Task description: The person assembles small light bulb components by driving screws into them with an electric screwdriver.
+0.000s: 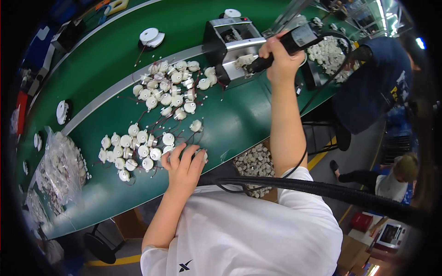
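My right hand (283, 62) is wrapped round a black corded electric screwdriver (298, 38). The tool slants down to the left, its tip end at the front of a black and silver screw feeder (235, 43). Whether a screw sits on the tip is too small to tell. My left hand (182, 170) lies by the near edge of the green table, fingers spread over the near side of a group of round white motor-like parts (142, 151) with thin wires. One such part (204, 156) shows beside its fingertips; what is under the palm is hidden.
A second cluster of white parts (168, 87) lies in front of a grey rail. Beyond runs a green conveyor (124, 50) carrying white round pieces. A plastic bag of parts (60, 165) stands at left, a full box (255, 165) below the table. A co-worker (375, 83) is at right.
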`<action>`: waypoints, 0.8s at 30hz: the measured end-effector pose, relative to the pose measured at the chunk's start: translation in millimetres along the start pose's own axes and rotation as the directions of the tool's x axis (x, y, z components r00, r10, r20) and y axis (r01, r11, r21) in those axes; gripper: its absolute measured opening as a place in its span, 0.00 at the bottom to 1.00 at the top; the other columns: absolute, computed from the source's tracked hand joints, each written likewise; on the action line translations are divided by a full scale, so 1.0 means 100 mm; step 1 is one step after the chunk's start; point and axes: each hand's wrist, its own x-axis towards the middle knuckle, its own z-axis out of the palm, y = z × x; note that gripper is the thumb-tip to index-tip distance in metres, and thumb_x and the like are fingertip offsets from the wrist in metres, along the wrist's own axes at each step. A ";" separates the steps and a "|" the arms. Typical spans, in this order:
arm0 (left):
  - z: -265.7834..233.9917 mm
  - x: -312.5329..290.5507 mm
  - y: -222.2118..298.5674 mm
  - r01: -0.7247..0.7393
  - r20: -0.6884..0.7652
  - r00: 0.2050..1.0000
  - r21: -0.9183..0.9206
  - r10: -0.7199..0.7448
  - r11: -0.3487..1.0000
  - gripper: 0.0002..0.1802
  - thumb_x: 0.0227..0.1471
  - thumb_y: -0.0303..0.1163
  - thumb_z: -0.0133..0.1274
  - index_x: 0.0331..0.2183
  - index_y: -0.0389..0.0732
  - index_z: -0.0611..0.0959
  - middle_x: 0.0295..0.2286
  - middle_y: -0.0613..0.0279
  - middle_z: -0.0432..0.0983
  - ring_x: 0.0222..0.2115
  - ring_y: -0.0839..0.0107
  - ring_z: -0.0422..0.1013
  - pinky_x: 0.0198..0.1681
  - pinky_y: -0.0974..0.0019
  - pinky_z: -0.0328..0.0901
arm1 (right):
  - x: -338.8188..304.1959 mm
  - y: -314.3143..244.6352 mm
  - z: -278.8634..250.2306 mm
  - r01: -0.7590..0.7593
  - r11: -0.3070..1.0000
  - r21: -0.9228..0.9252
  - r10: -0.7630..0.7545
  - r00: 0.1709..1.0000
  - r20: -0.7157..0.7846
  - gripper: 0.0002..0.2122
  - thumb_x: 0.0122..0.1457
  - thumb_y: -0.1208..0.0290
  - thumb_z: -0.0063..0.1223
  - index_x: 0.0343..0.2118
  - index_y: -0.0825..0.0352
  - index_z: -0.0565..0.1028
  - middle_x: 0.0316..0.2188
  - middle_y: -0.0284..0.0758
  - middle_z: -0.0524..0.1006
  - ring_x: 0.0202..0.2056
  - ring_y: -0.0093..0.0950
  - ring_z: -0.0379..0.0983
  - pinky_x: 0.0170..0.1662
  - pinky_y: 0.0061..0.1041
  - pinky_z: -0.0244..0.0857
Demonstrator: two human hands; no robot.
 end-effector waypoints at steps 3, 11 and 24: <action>-0.01 -0.01 -0.05 -0.006 -0.047 0.999 -0.013 0.005 1.000 0.24 0.36 0.33 0.66 0.41 0.49 0.82 0.43 0.72 0.74 0.50 0.65 0.64 0.54 0.52 0.47 | -0.02 -0.11 0.00 -0.053 0.999 -0.004 0.053 0.998 0.035 0.07 0.51 0.89 0.51 0.32 0.72 0.69 0.19 0.37 0.72 0.17 0.26 0.68 0.23 0.27 0.64; -0.14 0.17 -0.23 0.051 -0.108 0.993 -0.057 -0.057 0.997 0.24 0.36 0.28 0.67 0.41 0.43 0.82 0.39 0.62 0.75 0.49 0.55 0.67 0.52 0.51 0.54 | -0.63 -0.29 0.16 -0.183 0.983 0.026 0.180 0.979 0.090 0.12 0.49 0.88 0.51 0.38 0.74 0.68 0.19 0.36 0.71 0.17 0.26 0.68 0.23 0.28 0.66; -0.23 0.24 -0.47 0.105 0.051 0.993 0.035 -0.107 0.994 0.21 0.34 0.26 0.64 0.37 0.38 0.81 0.38 0.55 0.70 0.42 0.56 0.69 0.49 0.53 0.62 | -1.06 -0.11 0.77 -0.224 0.962 0.153 0.185 0.954 0.235 0.16 0.50 0.85 0.56 0.43 0.71 0.67 0.20 0.36 0.71 0.17 0.26 0.66 0.22 0.29 0.64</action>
